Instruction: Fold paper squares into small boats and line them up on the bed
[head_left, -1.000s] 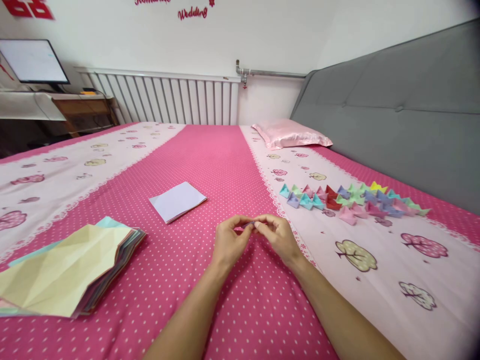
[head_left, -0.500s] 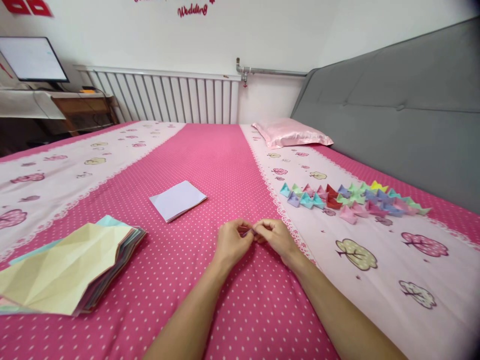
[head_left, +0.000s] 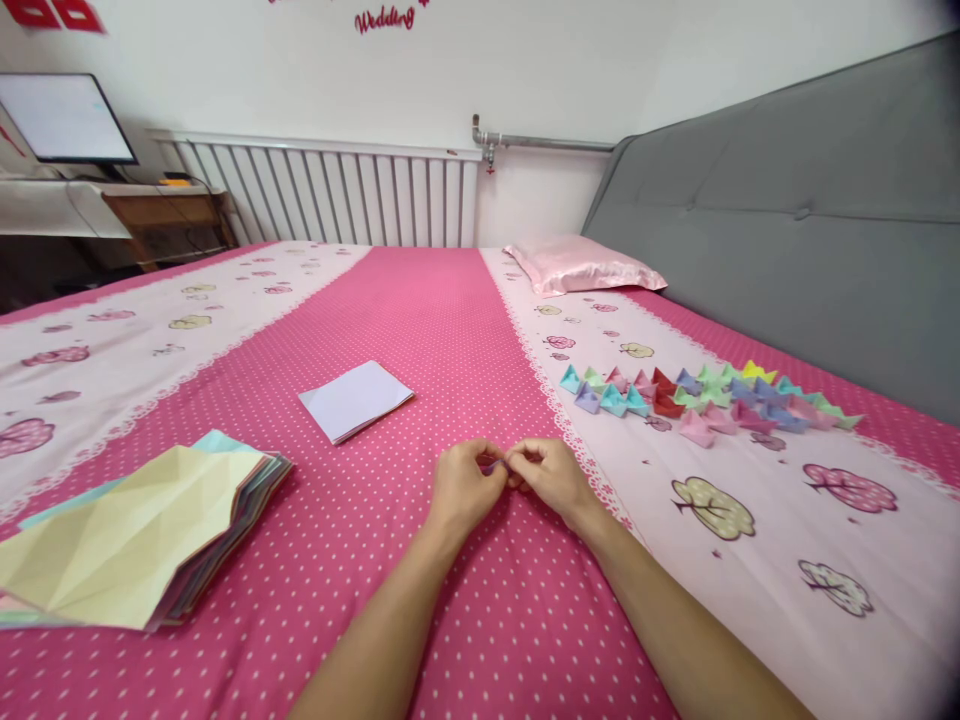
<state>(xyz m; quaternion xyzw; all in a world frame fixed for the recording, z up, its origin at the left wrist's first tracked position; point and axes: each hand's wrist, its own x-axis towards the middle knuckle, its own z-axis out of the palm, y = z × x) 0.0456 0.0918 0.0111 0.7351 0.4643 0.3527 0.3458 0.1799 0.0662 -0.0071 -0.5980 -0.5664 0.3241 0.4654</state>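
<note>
My left hand (head_left: 463,490) and my right hand (head_left: 553,482) meet over the middle of the bed, thumbs and fingertips pinched together. Between them is a small folded purple paper (head_left: 490,467), mostly covered by my fingers, so its shape is hard to make out. Both hands are closed on it. To the right lie several small folded paper boats (head_left: 697,425) in many colours, set close together in rows. Ahead on the left is a stack of square pale-lilac paper (head_left: 356,400). Nearer, at the left, sits a thick pile of larger creased sheets (head_left: 142,530) with cream on top.
A pink dotted bedspread (head_left: 420,310) with tree-print bands covers the bed. A pink pillow (head_left: 581,265) rests by the grey headboard (head_left: 795,190). Along the far wall run a white radiator (head_left: 322,190) and a pipe. A monitor (head_left: 64,118) stands on a desk at far left.
</note>
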